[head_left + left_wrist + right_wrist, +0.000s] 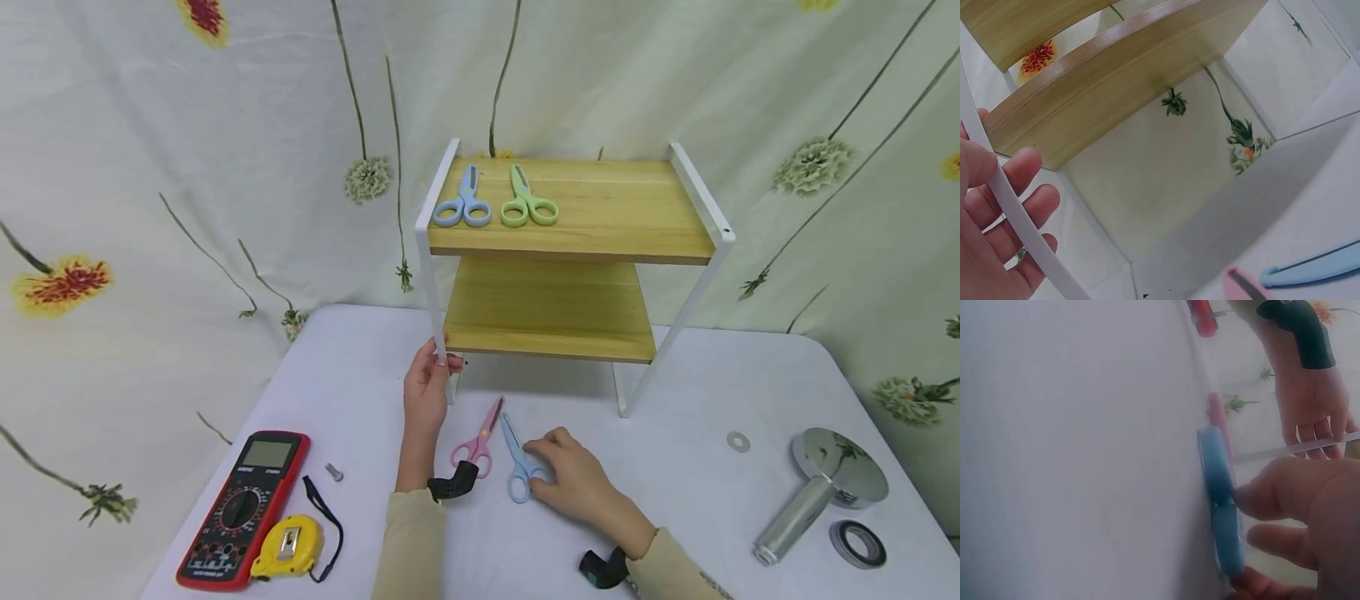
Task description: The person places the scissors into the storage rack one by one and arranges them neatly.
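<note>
My left hand (pixel 426 396) holds the white front leg (pixel 1019 215) of a two-tier wooden shelf (pixel 600 212) on its left side, the thumb across the leg and the fingers behind it. On the white table below the shelf, my right hand (pixel 577 483) pinches the handle end of light blue scissors (pixel 1215 465) with thumb and fingers; their blades point toward the shelf. Pink scissors (pixel 489 423) lie just left of these, partly covered by the left wrist's camera. Another blue pair of scissors (pixel 468 196) and a green pair (pixel 522 193) rest side by side on the top board.
At left lie a red multimeter (pixel 242 510), a yellow tape measure (pixel 291 546) with a black strap, and a small bolt (pixel 334 472). At right are a washer (pixel 738 442), a round metal plate with a leg (pixel 795 518), and a black tape roll (pixel 842 542). Flowered cloth hangs behind.
</note>
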Tool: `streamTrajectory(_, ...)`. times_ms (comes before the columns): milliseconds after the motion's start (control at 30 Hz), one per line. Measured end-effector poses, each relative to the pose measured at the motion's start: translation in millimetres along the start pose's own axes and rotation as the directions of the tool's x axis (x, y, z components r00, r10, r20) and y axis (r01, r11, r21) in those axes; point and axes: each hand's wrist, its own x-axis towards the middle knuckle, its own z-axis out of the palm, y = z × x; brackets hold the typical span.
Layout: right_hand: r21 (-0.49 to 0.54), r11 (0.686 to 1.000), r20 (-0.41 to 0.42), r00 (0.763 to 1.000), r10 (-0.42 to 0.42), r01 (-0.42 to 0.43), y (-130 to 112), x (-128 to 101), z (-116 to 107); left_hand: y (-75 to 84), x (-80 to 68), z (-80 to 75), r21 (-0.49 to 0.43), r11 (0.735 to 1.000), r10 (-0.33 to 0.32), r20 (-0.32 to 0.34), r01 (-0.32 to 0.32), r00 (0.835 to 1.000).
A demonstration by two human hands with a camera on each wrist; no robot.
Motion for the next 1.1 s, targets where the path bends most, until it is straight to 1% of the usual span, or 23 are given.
streamTrajectory(133, 0.023, 0.999, 0.04, 0.999, 0.033, -0.034, 1, 0, -1, 0.9, -0.2, 0.1, 0.024, 0.999, -0.021, 0.002, 0.021, 1.0)
streamTrajectory(267, 0.002, 0.998, 0.078, 0.995, 0.055, -0.055, 1, -1, -2, 1.1, -0.8, 0.7, 0.042, 0.998, -0.035, 0.011, 0.035, 0.999)
streamTrajectory(433, -0.028, 0.997, 0.069, 0.995, 0.069, -0.067, 0, 0, -1, 1.7, -0.8, 0.6, 0.041, 0.999, -0.025, 0.011, 0.024, 1.0)
streamTrajectory(533, -0.016, 0.994, 0.068, 0.992, 0.105, -0.104, 0, 2, -1, 1.9, -0.5, 0.3, 0.034, 0.999, -0.019, 0.007, 0.019, 1.0)
streamTrajectory(633, -0.003, 0.989, 0.081, 0.986, 0.146, -0.146, 0, 3, -1, 2.5, -0.1, 0.1, 0.017, 1.0, -0.014, 0.004, 0.014, 1.0)
streamTrajectory(733, 0.01, 0.986, 0.103, 0.981, 0.166, -0.168, 0, 3, -3, 3.5, 0.2, 0.4, 0.009, 1.0, -0.012, 0.003, 0.012, 1.0)
streamTrajectory(1000, 0.057, 0.986, 0.178, 0.973, 0.144, -0.156, 0, 3, -10, 2.8, -0.8, 0.2, 0.057, 0.998, -0.027, 0.0, 0.027, 1.0)
streamTrajectory(1100, 0.072, 0.987, 0.205, 0.971, 0.124, -0.141, 0, 3, -13, 2.3, -0.6, -0.1, 0.051, 0.998, -0.031, -0.001, 0.031, 1.0)
